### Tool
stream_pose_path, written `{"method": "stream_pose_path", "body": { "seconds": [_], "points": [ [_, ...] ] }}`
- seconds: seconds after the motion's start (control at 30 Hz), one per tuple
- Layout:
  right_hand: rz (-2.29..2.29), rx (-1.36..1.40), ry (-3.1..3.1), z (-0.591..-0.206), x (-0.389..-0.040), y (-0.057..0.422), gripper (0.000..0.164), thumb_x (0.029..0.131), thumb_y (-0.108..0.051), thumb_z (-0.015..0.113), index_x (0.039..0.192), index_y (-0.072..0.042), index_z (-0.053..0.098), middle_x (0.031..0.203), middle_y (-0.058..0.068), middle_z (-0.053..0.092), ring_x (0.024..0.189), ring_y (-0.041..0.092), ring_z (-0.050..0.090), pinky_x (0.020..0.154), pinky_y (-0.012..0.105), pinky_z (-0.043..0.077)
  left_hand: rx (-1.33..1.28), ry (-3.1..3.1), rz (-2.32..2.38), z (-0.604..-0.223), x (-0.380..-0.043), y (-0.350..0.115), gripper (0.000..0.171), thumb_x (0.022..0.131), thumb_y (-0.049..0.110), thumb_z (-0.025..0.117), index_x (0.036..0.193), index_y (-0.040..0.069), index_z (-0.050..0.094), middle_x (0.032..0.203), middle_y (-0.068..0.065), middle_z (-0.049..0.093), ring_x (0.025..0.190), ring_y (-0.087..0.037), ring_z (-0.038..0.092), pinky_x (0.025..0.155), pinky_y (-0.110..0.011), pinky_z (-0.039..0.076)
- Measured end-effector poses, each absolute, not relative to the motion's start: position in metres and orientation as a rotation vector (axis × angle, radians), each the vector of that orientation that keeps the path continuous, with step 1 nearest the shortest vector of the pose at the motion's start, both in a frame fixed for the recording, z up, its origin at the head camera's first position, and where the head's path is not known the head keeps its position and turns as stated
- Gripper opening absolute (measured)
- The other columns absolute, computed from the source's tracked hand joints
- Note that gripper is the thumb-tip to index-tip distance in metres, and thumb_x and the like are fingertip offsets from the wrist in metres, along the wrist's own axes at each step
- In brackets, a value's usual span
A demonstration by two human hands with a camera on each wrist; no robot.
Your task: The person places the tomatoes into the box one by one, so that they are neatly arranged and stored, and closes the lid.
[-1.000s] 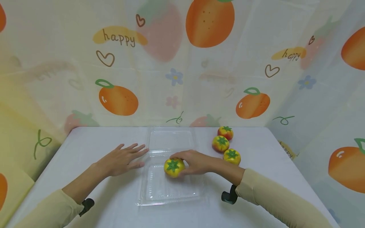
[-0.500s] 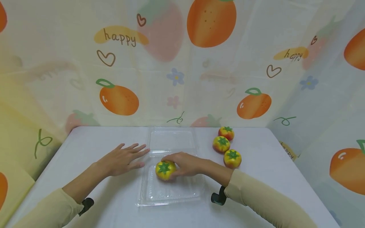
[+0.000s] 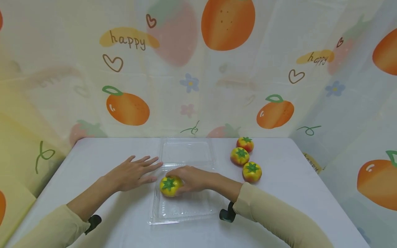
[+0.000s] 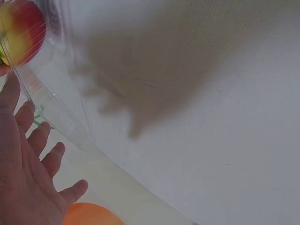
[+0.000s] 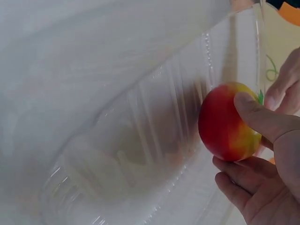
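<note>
My right hand (image 3: 193, 179) grips a yellow-and-red persimmon (image 3: 169, 186) with a green leafy top, thumb on one side and fingers on the other. It is over the left part of a clear plastic clamshell box (image 3: 186, 220). In the right wrist view the persimmon (image 5: 227, 122) shows its red underside above the ribbed tray. The box's lid (image 3: 186, 151) lies folded back, away from me. My left hand (image 3: 131, 175) is spread with straight fingers, its fingertips right at the box's left edge. Through clear plastic, the left wrist view shows the persimmon (image 4: 26, 33) beyond the fingers (image 4: 40, 138).
Three more persimmons sit right of the box: a near one (image 3: 252, 172), a middle one (image 3: 240, 156) and a far one (image 3: 245, 144). A white table (image 3: 273, 151) lies under everything. Fruit-printed curtains (image 3: 217, 86) hang behind and at both sides.
My right hand has carried the persimmon leftward over the box, from its middle to its left side. The left hand has stayed in place, as have the other three persimmons.
</note>
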State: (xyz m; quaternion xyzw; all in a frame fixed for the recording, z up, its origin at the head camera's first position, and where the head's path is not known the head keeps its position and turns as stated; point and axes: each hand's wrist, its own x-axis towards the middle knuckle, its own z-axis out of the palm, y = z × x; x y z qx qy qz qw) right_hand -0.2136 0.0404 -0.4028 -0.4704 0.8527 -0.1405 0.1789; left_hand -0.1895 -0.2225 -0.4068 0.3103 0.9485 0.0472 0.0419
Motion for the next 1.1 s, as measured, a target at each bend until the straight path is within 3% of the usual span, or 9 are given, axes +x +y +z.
{"method": "stream_pose_path", "body": {
  "seconds": [0.23,0.73,0.93,1.1],
  "points": [
    [-0.365,-1.343,2.428,-0.403,-0.214,0.034,0.060,0.088,-0.032,0.077,0.141,-0.014,0.055,0.134,-0.003,0.062,0.120,0.010,0.056,0.106,0.028,0.042,0.981,2.914,0.101,-0.404,-0.188,-0.223,0.060,0.101,0.055,0.045,0.152,0.022,0.044,0.155,-0.009,0.043,0.139,-0.038,0.042,0.107,-0.070,0.030],
    [-0.330,-1.283,2.507,-0.402,-0.209,0.040,0.062,0.089,-0.037,0.076,0.144,-0.019,0.053,0.141,-0.001,0.056,0.127,0.014,0.054,0.106,0.034,0.045,0.986,2.922,0.098,-0.405,-0.190,-0.224,0.060,0.101,0.055,0.046,0.151,0.022,0.045,0.154,-0.009,0.044,0.139,-0.038,0.041,0.107,-0.070,0.030],
    [-0.368,-1.211,2.494,-0.393,-0.209,0.057,0.066,0.089,-0.038,0.075,0.147,-0.021,0.050,0.146,-0.003,0.053,0.132,0.016,0.052,0.107,0.042,0.045,0.955,2.907,0.105,-0.405,-0.189,-0.225,0.062,0.100,0.056,0.046,0.151,0.022,0.044,0.154,-0.009,0.043,0.140,-0.038,0.040,0.107,-0.070,0.029],
    [-0.412,-1.147,2.495,-0.381,-0.206,0.089,0.067,0.089,-0.037,0.075,0.147,-0.021,0.048,0.148,-0.003,0.051,0.125,0.018,0.056,0.101,0.039,0.049,0.946,2.894,0.123,-0.406,-0.189,-0.223,0.061,0.100,0.055,0.047,0.152,0.022,0.044,0.155,-0.009,0.043,0.141,-0.039,0.039,0.108,-0.070,0.028]
  ]
}}
